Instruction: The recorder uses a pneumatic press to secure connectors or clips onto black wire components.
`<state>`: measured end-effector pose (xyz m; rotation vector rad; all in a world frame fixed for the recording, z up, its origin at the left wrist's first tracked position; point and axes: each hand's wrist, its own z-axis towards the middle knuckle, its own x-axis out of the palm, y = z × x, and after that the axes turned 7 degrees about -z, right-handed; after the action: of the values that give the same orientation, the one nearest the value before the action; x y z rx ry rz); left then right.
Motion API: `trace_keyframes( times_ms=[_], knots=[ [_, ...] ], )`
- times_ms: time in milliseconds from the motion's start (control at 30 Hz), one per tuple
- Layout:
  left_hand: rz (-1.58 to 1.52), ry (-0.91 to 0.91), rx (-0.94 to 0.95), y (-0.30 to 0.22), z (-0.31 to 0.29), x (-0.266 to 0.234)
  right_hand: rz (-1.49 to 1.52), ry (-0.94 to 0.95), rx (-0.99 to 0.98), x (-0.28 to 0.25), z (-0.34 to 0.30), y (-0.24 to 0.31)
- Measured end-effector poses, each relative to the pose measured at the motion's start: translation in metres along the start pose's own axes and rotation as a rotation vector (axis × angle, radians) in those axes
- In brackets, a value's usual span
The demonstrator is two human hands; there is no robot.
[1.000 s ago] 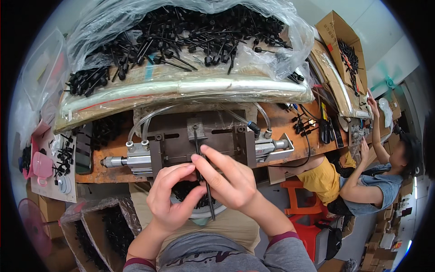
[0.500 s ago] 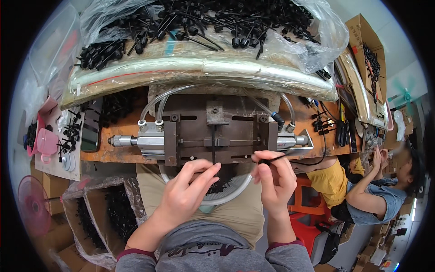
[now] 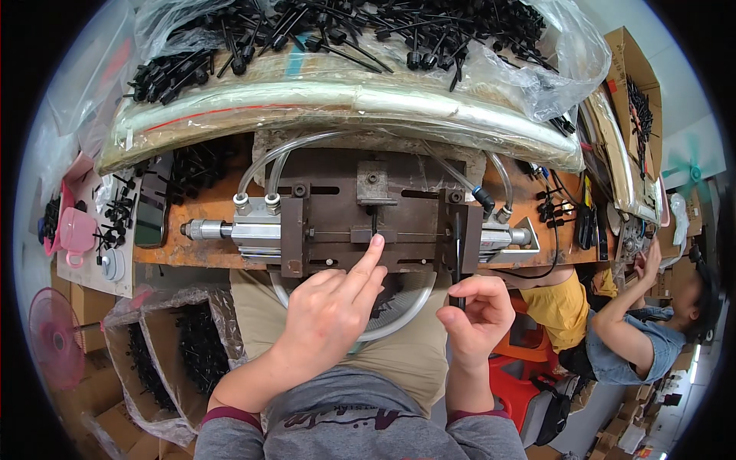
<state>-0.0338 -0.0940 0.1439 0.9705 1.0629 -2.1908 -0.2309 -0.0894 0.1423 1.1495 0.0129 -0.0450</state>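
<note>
My left hand (image 3: pixel 326 310) reaches over the brown metal fixture (image 3: pixel 337 169) with its index finger stretched out and the other fingers loosely bent. That fingertip rests at the small centre block (image 3: pixel 362 234), by the lower end of a thin black stem (image 3: pixel 374 221) lying in it. To the right, my right hand (image 3: pixel 481 314) pinches a slim black rod (image 3: pixel 458 257) between thumb and fingers, its long end pointing away over the fixture's right side. Silver pneumatic cylinders flank the fixture, the left cylinder (image 3: pixel 257 230) and the right cylinder (image 3: pixel 494 239). My left hand partly hides the centre.
A white mesh basket (image 3: pixel 399 322) sits below the fixture at my lap. Beyond it, many black stemmed parts (image 3: pixel 330 27) lie on plastic-wrapped cartons. Boxes of black parts (image 3: pixel 203 345) stand at left. Clear air hoses (image 3: pixel 257 165) arch behind. A co-worker (image 3: pixel 636 330) sits at right.
My left index finger has moved up onto the centre block, where the black stem now sits farther in. My right hand has turned the black rod from sideways to pointing away. The view shifted slightly.
</note>
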Motion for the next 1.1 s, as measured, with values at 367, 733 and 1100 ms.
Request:
trace_keyframes(
  times_ms=[367, 733, 1100],
  knots=[
    [-0.02, 0.016, -0.041, -0.002, 0.003, -0.002, -0.541, 0.224, -0.283, 0.003, 0.008, 0.002],
    [-0.204, 0.09, 0.001, -0.002, -0.012, -0.018, -0.68, 0.26, -0.376, 0.012, 0.011, 0.001],
    [-0.379, 0.346, -0.038, 0.002, -0.047, -0.008, -1.063, 0.51, -0.468, 0.037, 0.018, 0.0]
  ],
)
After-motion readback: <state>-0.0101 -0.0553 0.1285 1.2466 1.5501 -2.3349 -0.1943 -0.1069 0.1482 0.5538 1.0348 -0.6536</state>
